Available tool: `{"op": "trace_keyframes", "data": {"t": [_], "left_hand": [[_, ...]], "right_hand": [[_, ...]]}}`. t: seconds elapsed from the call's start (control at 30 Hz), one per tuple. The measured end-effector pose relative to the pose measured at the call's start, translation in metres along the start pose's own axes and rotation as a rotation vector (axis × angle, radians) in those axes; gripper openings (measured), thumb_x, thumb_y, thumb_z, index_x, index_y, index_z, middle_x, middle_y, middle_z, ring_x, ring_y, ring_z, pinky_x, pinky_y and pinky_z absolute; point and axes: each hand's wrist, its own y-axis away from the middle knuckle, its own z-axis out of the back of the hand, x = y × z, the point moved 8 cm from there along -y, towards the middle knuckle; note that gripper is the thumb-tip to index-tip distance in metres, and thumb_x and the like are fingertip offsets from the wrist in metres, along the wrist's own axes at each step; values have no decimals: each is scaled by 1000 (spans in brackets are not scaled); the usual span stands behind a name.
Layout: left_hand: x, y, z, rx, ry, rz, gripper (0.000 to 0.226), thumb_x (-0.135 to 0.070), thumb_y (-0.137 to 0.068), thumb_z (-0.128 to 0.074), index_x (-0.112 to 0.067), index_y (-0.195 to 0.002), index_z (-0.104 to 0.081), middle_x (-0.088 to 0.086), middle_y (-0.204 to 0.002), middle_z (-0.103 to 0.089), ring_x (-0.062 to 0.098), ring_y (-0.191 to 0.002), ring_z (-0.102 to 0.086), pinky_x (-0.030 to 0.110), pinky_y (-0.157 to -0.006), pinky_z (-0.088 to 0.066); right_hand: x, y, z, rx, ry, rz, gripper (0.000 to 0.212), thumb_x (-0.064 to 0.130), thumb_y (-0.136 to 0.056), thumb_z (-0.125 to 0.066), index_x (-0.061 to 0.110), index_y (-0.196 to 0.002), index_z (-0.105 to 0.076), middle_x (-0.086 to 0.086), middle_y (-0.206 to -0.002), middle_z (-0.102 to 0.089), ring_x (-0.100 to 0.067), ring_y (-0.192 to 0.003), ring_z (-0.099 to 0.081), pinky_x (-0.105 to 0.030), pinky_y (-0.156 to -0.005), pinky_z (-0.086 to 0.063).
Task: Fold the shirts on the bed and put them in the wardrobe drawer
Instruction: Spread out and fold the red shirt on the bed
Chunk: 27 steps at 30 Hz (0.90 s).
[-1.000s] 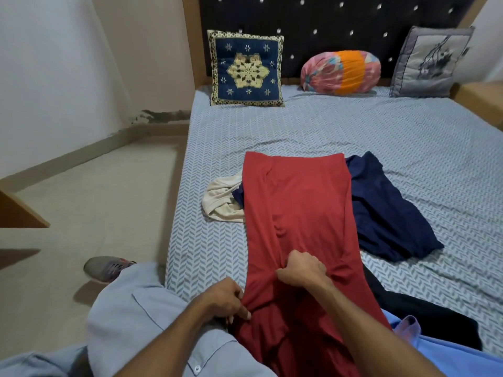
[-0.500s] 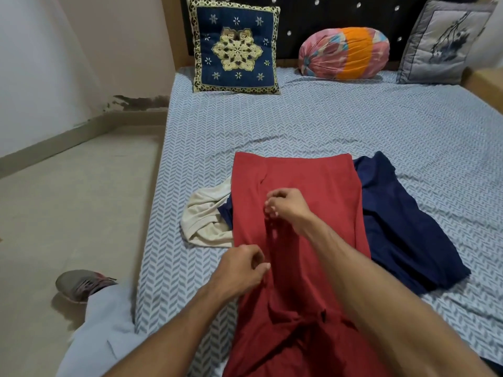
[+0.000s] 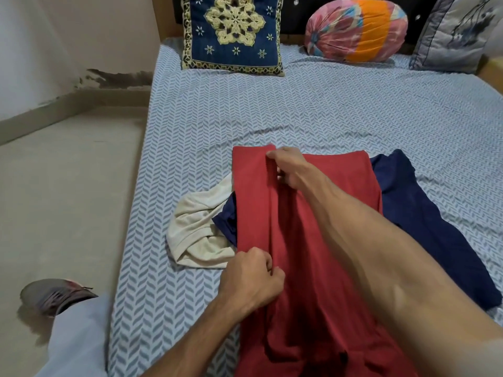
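Both hands pinch a fold of the red shirt [image 3: 313, 240] near the bed's [image 3: 353, 110] left edge: left hand [image 3: 253, 278] near, right hand [image 3: 288, 167] far. Navy shirt [image 3: 424, 219] and cream shirt [image 3: 196, 229] lie underneath; three pillows line the head.

Here's the bed [image 3: 340, 110], dressed in a blue-and-white herringbone sheet. Against its dark headboard [image 3: 294, 12] stand three cushions — a navy embroidered cushion [image 3: 231, 31] toward the bed's left edge, a pink-and-orange bolster [image 3: 356, 29] in the middle, a grey printed pillow [image 3: 457, 34] on the right. Left of the bed runs a bare grey floor [image 3: 68, 172] — a pale wall [image 3: 68, 36] rises behind, its paint flaking dark just above the skirting. Light is soft and even.
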Motion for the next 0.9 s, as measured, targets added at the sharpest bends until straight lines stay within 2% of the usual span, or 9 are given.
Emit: {"op": "trace_keyframes", "data": {"t": [0.13,0.2,0.27,0.37,0.47,0.6,0.7,0.83,0.9], "left_hand": [[-23,-1,6,5,52,-81,34,-34,-79,-54,-11,-56,-45,-2,-47,-50,18,-48,-55,28,-47,-41],[-27,-1,-6,97,114,-74,31,-31,-85,-55,-10,-62,-54,1,-49,-61,17,-45,-62,28,-45,-50],[-20,-1,-21,202,159,-32,26,-31,-89,-57,-11,-73,-63,3,-55,-69,16,-45,-67,29,-51,-59],[-4,-1,-32,233,249,17,21,-32,-92,-63,-17,-78,-67,0,-58,-72,15,-50,-70,26,-53,-59],[1,3,-31,223,284,24,18,-36,-89,-68,-19,-83,-67,-1,-63,-73,15,-57,-72,29,-57,-61],[6,23,-28,212,347,-9,18,-36,-86,-74,-26,-98,-66,-7,-77,-72,8,-72,-70,30,-74,-60],[13,44,-17,54,245,-33,10,-32,-87,-73,-29,-93,-67,-11,-75,-66,-1,-68,-62,13,-64,-48],[29,78,-17,-58,88,44,16,-39,-83,-73,-27,-80,-63,-11,-67,-65,3,-68,-62,22,-61,-44],[39,94,-24,-21,27,92,24,-45,-81,-74,-25,-79,-60,-9,-68,-65,8,-69,-63,27,-60,-43]], "right_hand": [[13,-17,20,-196,110,185,6,12,-82,-64,18,-81,-66,-1,-75,-69,-21,-70,-64,-33,-61,-53],[3,-23,28,-243,167,185,10,17,-82,-65,18,-90,-72,1,-87,-75,-18,-83,-70,-31,-74,-57],[-19,-29,32,-230,212,123,21,22,-84,-71,18,-104,-73,-2,-99,-75,-18,-87,-68,-29,-71,-54],[-44,-39,36,-199,172,34,49,34,-82,-78,16,-126,-65,-7,-112,-73,-16,-87,-64,-30,-69,-52],[-42,-24,37,-137,121,49,59,37,-84,-80,7,-130,-57,-5,-95,-69,-18,-75,-64,-33,-65,-52],[-57,25,54,-220,106,83,62,34,-79,-83,12,-130,-56,-1,-94,-69,-18,-75,-66,-34,-63,-58],[-77,73,60,-230,161,153,58,35,-75,-85,16,-123,-59,8,-79,-70,-16,-83,-71,-36,-84,-59],[-118,146,59,-149,211,94,53,48,-68,-87,21,-105,-62,6,-74,-70,-12,-59,-66,-36,-69,-59],[-143,183,55,-54,301,27,61,64,-56,-85,25,-95,-60,4,-74,-73,-14,-63,-70,-39,-72,-60]]}}
